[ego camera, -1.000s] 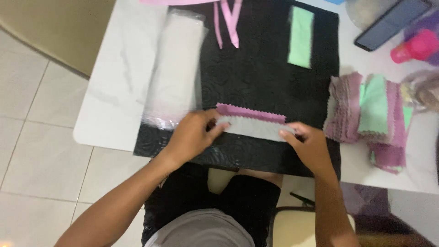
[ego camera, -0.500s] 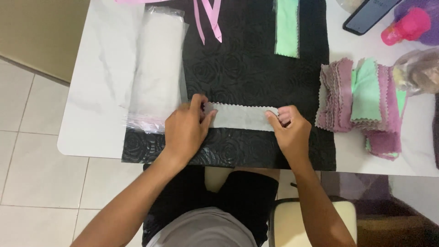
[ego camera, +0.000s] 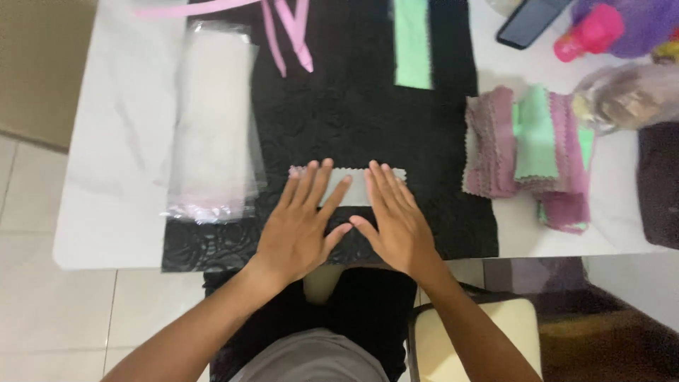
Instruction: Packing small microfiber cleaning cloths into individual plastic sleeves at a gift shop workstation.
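Left hand (ego camera: 300,226) and right hand (ego camera: 396,223) flat, fingers spread, pressing grey cloth strip (ego camera: 356,185), black mat (ego camera: 353,120) beneath, cloth pile (ego camera: 527,152) near right.

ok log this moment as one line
left hand: flat on grey cloth strip | right hand: flat on same strip | strip: on black mat | cloth stack: right of mat

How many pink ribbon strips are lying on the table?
3: one long pink strip along the top edge, two shorter strips crossing on the black mat; ends run out of view.
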